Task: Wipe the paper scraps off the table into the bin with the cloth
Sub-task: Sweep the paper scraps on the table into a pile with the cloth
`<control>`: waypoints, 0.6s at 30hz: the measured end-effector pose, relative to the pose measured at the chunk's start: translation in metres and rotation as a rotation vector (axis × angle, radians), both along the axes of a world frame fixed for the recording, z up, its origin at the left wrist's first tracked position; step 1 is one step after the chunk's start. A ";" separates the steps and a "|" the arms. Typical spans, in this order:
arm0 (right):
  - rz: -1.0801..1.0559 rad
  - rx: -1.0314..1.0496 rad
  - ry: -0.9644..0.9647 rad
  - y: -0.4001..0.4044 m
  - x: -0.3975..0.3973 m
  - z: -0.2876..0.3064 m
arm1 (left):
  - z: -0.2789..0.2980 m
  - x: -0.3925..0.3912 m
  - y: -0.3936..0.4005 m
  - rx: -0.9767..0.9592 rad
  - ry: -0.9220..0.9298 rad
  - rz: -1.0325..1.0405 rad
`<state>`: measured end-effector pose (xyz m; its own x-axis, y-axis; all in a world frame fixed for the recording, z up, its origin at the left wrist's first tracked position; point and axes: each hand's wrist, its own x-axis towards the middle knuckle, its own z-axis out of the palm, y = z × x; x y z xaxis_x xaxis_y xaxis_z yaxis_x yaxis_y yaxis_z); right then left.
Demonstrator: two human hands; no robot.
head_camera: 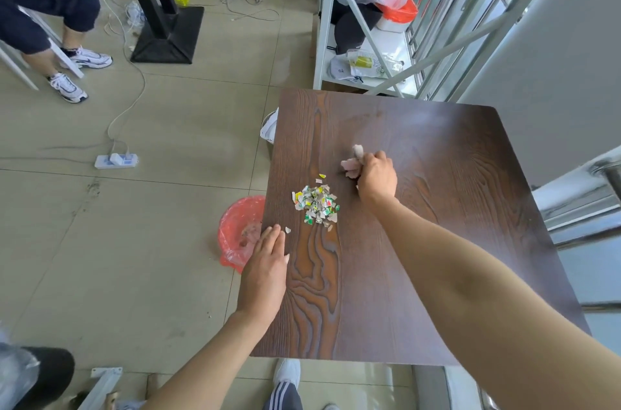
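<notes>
While the scraps (316,206) sit heaped mid-table (437,241), the sweep is about to start.
Right hand (376,179) is fisted around the cloth (352,165) just right of the heap; left hand (265,270) lies flat and empty at the table's left edge above the bin (237,234). Next: push the heap leftward over that edge.

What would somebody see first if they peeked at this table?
Probably the bright heap of paper scraps in the middle of the dark wooden table. Just right of it, the right hand squeezes a pink cloth, while the left hand lies flat on the table's left edge, above the red-lined bin on the floor.
</notes>
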<state>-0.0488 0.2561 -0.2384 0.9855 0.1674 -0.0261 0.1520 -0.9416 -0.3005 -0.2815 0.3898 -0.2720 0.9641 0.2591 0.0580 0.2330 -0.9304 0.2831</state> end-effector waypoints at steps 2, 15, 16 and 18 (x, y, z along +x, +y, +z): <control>0.034 0.031 -0.011 0.023 -0.006 -0.003 | -0.002 0.000 0.002 0.011 -0.001 -0.007; 0.314 0.067 -0.024 0.021 -0.010 0.003 | -0.002 0.000 0.005 0.046 0.050 -0.021; 0.276 0.063 -0.021 0.011 -0.009 0.005 | -0.002 -0.001 0.005 0.041 0.050 -0.021; 0.186 0.017 -0.006 -0.013 -0.009 0.006 | -0.003 -0.001 0.005 0.034 0.046 -0.021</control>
<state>-0.0582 0.2436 -0.2320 0.9378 0.3468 -0.0156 0.3246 -0.8921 -0.3144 -0.2826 0.3948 -0.2753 0.9713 0.2370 0.0220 0.2250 -0.9443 0.2403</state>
